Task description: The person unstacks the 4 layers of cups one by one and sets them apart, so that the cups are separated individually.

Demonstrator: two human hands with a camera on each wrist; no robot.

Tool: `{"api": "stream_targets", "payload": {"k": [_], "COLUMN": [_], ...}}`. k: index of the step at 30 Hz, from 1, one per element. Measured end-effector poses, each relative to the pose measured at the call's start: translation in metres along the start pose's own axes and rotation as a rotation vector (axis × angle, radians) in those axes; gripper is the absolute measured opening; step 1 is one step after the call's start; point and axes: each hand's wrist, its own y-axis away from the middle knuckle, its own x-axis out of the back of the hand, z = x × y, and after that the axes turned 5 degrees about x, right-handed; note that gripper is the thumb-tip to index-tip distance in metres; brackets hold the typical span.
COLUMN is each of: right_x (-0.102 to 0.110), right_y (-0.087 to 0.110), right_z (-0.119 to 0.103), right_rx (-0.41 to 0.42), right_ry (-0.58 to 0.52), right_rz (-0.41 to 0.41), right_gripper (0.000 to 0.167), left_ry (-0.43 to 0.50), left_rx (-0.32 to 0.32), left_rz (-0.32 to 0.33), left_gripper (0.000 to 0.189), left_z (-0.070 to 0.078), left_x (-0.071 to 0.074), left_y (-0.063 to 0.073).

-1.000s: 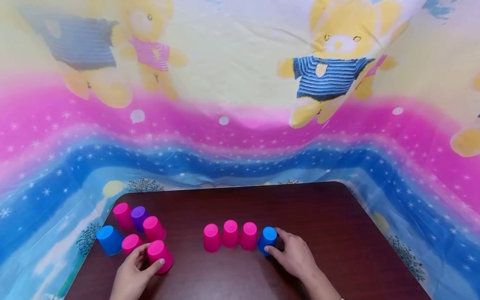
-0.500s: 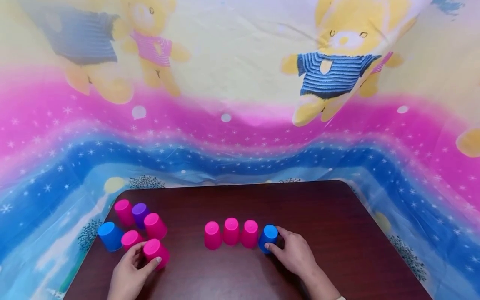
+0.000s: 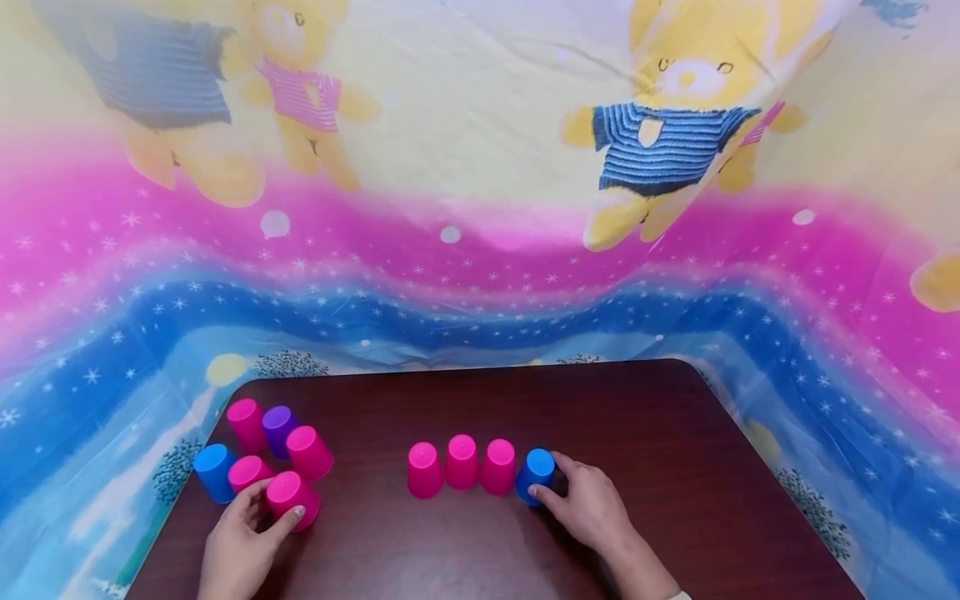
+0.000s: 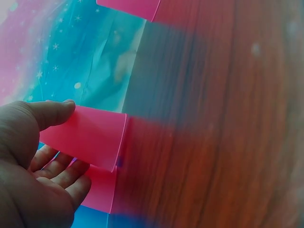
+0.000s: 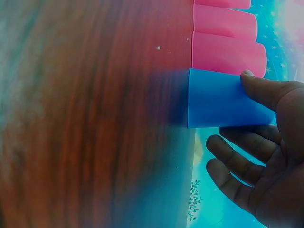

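My left hand holds a pink cup between thumb and fingers, at the near side of a cluster of upside-down cups. In the left wrist view the thumb lies along one side of that pink cup, and another pink cup stands beside it. My right hand pinches a blue cup, also upside down, at the right end of a row. Close beside it in that row is a pink cup. The right wrist view shows the blue cup standing rim-down on the table.
A blue cup, a purple cup and several pink cups make up the left cluster. The row's other pink cups stand mid-table. Behind the dark wooden table hangs a bear-patterned cloth.
My left hand has moved left with the pink cup, bringing it closer to the cluster. A neighbouring pink cup and the left blue cup have shifted slightly left. The right hand keeps its place.
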Motion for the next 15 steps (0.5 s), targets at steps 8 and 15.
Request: {"api": "stream_targets", "payload": {"k": [8, 15], "right_x": [0.0, 0.0], "right_y": [0.0, 0.0], "right_z": [0.0, -0.001], "right_rx": [-0.013, -0.014], "right_ry": [0.005, 0.0], "right_rz": [-0.003, -0.005], "right_gripper": [0.069, 0.069], "left_ry": [0.003, 0.001], "left_rx": [-0.022, -0.024], "left_rz": [0.055, 0.067], "left_gripper": [0.087, 0.086], "left_z": [-0.005, -0.005], "left_x": [0.003, 0.004], "left_y": [-0.007, -0.012]}}
